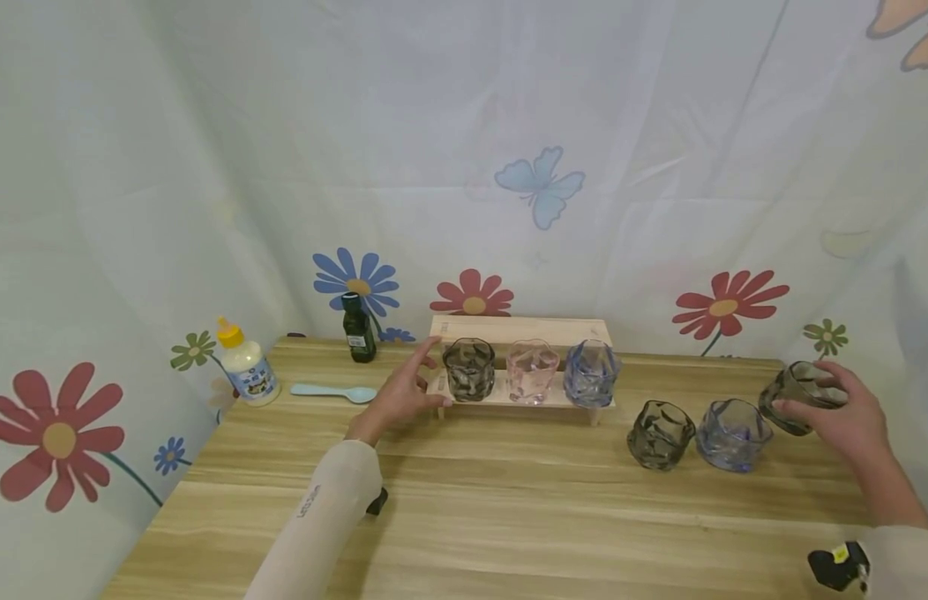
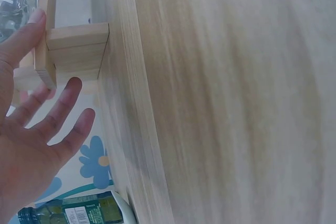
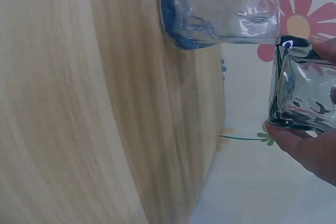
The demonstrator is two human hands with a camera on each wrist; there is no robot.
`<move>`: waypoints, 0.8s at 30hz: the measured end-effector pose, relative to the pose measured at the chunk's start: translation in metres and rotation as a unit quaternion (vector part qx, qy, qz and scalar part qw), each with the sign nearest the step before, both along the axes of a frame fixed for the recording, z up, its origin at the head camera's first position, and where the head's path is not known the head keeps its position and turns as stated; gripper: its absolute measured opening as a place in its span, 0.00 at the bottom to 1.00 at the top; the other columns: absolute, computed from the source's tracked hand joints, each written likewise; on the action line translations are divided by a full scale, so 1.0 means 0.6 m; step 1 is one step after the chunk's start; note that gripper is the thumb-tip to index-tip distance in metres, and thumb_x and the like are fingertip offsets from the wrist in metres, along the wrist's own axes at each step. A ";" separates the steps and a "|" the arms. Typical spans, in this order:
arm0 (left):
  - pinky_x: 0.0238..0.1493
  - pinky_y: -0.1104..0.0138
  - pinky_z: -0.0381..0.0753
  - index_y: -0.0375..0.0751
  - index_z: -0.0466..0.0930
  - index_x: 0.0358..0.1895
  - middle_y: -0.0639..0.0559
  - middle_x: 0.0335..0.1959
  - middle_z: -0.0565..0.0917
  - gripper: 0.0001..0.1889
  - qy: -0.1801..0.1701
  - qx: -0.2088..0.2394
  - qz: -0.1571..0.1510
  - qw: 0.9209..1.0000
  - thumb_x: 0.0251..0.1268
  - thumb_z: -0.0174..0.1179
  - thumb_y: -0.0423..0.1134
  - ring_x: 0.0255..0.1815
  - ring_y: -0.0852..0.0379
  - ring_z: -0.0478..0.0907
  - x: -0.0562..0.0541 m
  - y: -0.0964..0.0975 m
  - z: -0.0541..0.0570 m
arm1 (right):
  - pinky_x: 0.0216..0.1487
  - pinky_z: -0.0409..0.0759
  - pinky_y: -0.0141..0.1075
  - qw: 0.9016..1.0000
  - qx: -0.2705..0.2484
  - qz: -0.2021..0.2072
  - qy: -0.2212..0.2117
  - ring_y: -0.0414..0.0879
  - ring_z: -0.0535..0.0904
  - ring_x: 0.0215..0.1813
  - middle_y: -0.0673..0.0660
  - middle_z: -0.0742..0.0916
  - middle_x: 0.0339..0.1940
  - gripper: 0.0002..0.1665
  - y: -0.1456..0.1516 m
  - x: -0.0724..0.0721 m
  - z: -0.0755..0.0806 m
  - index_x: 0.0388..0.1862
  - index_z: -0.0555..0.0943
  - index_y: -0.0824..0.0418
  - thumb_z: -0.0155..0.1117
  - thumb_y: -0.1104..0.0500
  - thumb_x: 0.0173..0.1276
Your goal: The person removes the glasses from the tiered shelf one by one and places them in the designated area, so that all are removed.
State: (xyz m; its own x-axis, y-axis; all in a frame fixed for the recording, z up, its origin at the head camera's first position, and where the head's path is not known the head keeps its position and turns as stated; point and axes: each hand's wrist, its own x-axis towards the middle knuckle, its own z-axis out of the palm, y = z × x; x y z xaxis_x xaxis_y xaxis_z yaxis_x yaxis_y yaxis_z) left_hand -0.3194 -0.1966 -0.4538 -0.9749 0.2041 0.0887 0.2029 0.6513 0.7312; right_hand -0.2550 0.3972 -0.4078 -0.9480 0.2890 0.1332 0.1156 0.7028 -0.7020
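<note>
A pale curtain (image 1: 434, 125) printed with flowers and butterflies backs the scene; before it extends a wood-grained table (image 1: 464, 517). A stepped wooden stand (image 1: 520, 331) occupies the table's rear; only the left-wrist view exposes its end face. The left hand (image 1: 406, 392) lies at that end, fingers spread and grasping nothing; contact with the wood cannot be determined. The right hand (image 1: 850, 412) holds a smoky glass (image 1: 797, 385) between curved thumb and fingers at the table's right; the right-wrist view shows its base raised above the surface, which the head view leaves unclear. On the stand, left to right: a grey tumbler (image 1: 468, 375), a pink tumbler (image 1: 533, 373), a blue tumbler (image 1: 590, 375). On the table, right of the stand: a dark cup (image 1: 661, 435) beside a bluish cup (image 1: 734, 437). At left: a yellow-capped bottle (image 1: 252, 373), a green bottle (image 1: 358, 329), its barcode legible as such only in the left-wrist view, and a light-blue spoon (image 1: 336, 392).
</note>
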 end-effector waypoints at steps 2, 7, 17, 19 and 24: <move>0.40 0.61 0.79 0.72 0.47 0.78 0.45 0.62 0.74 0.57 -0.001 0.000 0.002 1.000 0.51 0.78 0.42 0.40 0.50 0.80 -0.001 0.000 -0.002 | 0.50 0.70 0.67 1.000 -0.003 -0.003 -0.004 0.81 0.60 0.65 0.82 0.60 0.72 0.54 0.003 0.001 -0.005 0.79 0.48 0.69 0.66 0.48 0.68; 0.39 0.62 0.78 0.73 0.46 0.78 0.46 0.62 0.74 0.58 -0.002 0.001 0.000 1.000 0.50 0.78 0.42 0.39 0.51 0.80 -0.003 -0.001 -0.005 | 0.50 0.70 0.67 1.000 -0.016 -0.020 -0.019 0.81 0.59 0.66 0.82 0.58 0.74 0.55 0.008 0.003 -0.010 0.80 0.46 0.68 0.66 0.47 0.68; 0.39 0.61 0.79 0.74 0.46 0.78 0.46 0.62 0.73 0.57 -0.002 0.002 0.001 1.000 0.51 0.78 0.43 0.41 0.50 0.80 -0.001 -0.002 -0.004 | 0.48 0.74 0.63 0.999 0.000 -0.049 -0.024 0.75 0.63 0.64 0.77 0.62 0.73 0.56 0.047 -0.019 -0.053 0.82 0.49 0.59 0.69 0.45 0.66; 0.40 0.61 0.79 0.74 0.46 0.78 0.46 0.62 0.73 0.57 -0.003 0.002 0.001 1.000 0.51 0.78 0.43 0.41 0.50 0.81 -0.001 -0.002 -0.004 | 0.44 0.76 0.60 0.998 0.006 -0.053 -0.026 0.74 0.64 0.64 0.75 0.62 0.74 0.58 0.064 -0.028 -0.074 0.83 0.49 0.54 0.71 0.41 0.63; 0.41 0.60 0.79 0.74 0.46 0.78 0.46 0.63 0.73 0.57 -0.002 0.000 0.003 1.000 0.51 0.78 0.43 0.43 0.49 0.81 -0.001 -0.001 -0.005 | 0.41 0.76 0.59 0.998 0.009 -0.049 -0.033 0.77 0.61 0.65 0.79 0.61 0.73 0.61 0.076 -0.028 -0.090 0.82 0.48 0.57 0.72 0.40 0.62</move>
